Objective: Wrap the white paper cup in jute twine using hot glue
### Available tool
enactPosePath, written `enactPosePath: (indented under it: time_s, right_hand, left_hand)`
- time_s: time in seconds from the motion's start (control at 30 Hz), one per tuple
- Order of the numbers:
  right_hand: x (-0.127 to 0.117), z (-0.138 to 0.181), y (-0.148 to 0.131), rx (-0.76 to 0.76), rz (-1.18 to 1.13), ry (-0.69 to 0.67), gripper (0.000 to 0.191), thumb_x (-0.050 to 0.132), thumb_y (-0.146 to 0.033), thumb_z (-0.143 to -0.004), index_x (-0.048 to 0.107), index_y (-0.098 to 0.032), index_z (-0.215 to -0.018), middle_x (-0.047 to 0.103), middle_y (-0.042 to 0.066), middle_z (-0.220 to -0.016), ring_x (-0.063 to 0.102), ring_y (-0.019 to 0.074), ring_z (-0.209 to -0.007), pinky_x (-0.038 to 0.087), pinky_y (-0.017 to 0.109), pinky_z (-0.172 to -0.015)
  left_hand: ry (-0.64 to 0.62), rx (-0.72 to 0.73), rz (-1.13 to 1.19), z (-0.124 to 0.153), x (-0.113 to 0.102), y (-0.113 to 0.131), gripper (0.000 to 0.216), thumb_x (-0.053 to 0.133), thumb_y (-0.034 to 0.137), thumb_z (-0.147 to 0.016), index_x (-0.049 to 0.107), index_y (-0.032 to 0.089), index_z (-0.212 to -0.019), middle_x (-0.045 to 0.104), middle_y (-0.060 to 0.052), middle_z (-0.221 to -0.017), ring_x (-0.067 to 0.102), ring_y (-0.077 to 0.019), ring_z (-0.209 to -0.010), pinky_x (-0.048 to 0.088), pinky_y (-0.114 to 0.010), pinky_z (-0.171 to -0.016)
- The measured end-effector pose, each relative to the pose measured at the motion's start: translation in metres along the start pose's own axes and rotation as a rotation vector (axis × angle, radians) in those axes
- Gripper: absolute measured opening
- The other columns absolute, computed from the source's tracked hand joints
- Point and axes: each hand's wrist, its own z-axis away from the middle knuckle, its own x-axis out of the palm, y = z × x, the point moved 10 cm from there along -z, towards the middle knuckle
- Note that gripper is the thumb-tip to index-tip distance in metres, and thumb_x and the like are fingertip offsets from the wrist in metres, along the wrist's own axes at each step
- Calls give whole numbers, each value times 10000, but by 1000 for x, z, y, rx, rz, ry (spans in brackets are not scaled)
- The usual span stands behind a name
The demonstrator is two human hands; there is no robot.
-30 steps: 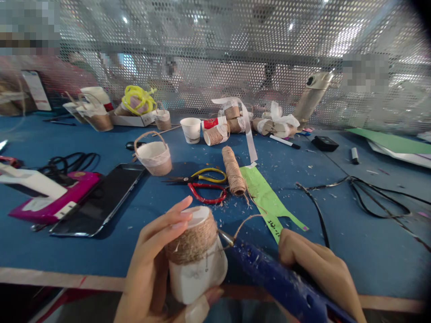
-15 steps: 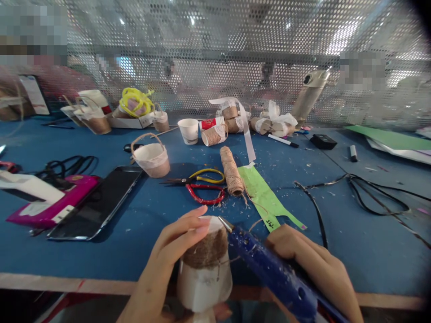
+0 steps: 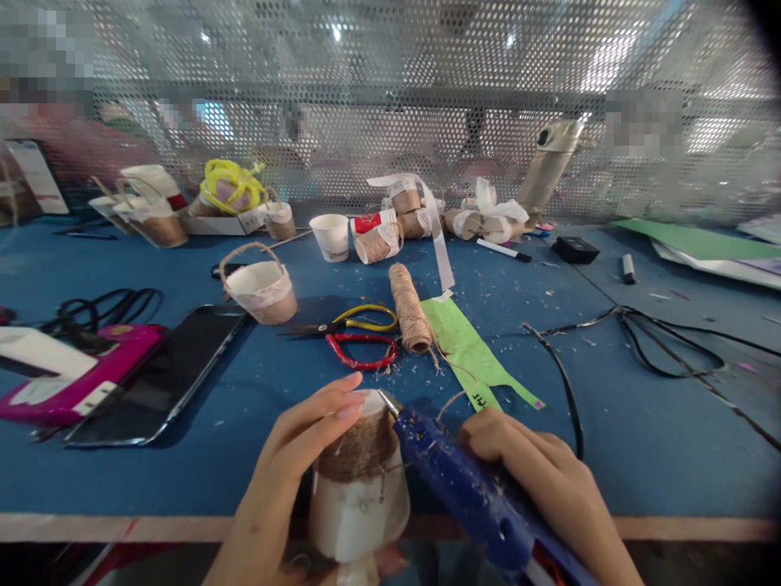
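My left hand (image 3: 281, 456) is closed around an upturned white paper cup (image 3: 359, 517), fingers along its narrow end and a thumb or fingertip showing low at the wide end. Brown twine (image 3: 357, 452) is wound about the cup's upper half, leaving white below and at the top. In my right hand (image 3: 543, 468) is a blue hot glue gun (image 3: 469, 488), its metal nozzle at the cup's top edge; whether they touch I cannot tell. A loose twine strand runs near the gun. Beyond lie a twine spool (image 3: 410, 309) and red-and-yellow-handled scissors (image 3: 359, 330).
A twine-handled cup basket (image 3: 261, 293), a phone (image 3: 164, 374) and a magenta device (image 3: 91, 366) lie left. Green paper (image 3: 460, 342) and a black cable (image 3: 565, 387) lie right. More cups, a bottle (image 3: 549, 167) and a perforated metal screen (image 3: 378, 106) stand behind.
The whole scene has shifted a little left in the picture. Hands, cup and glue gun keep nearly the same position relative to each other.
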Motion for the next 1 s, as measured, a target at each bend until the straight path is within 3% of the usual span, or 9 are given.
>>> enactPosePath:
  time_s: [0.1, 0.33, 0.53, 0.67, 0.87, 1.0]
  right_hand:
    - [-1, -1, 1, 33, -12, -12, 406, 398, -222, -1273, 651, -295, -964, 778, -33, -923, 720, 117, -734, 569, 182, -701]
    - [1, 0, 6, 133, -21, -44, 486, 384, -415, -1311, 641, -290, -918, 776, 1, -903, 715, 151, -732, 596, 227, -695]
    - [1, 0, 5, 147, 5, -73, 435, 446, -453, -1281, 619, -294, -916, 746, 8, -890, 685, 165, -734, 593, 247, -687]
    - [-7, -8, -3, 114, 124, -1, 412, 569, -531, -1233, 680, -291, -917, 745, 25, -891, 746, 192, -794, 644, 234, -683]
    - [-10, -20, -12, 79, 209, 49, 419, 641, -626, -1180, 713, -292, -937, 766, 44, -932, 799, 220, -889, 679, 234, -713]
    - [-11, -11, 0, 98, 196, 26, 412, 656, -618, -1172, 716, -292, -927, 764, 35, -899, 787, 209, -826, 666, 222, -680]
  left_hand:
    - [10, 3, -32, 2, 0, 0, 781, 888, 652, -1095, 595, 439, -1788, 713, -80, -1764, 739, -350, -1662, 692, -503, -1347]
    - [8, 71, -74, -3, 3, 8, 765, 850, 637, -1134, 579, 389, -1805, 710, -72, -1773, 720, -255, -1677, 633, -337, -1364]
    - [11, 73, -76, -4, 1, 11, 756, 838, 633, -1144, 575, 390, -1810, 708, -64, -1778, 713, -231, -1685, 631, -269, -1330]
    - [19, 95, -62, -1, 0, 14, 773, 855, 633, -1131, 580, 389, -1812, 725, -91, -1754, 740, -285, -1661, 662, -369, -1351]
    - [88, -45, 58, 1, 0, 9, 744, 934, 591, -1064, 678, 447, -1747, 771, -121, -1683, 766, -429, -1627, 729, -613, -1323]
    - [146, -101, 95, 7, -5, 1, 757, 1036, 589, -960, 758, 500, -1659, 784, -91, -1651, 803, -450, -1563, 785, -641, -1240]
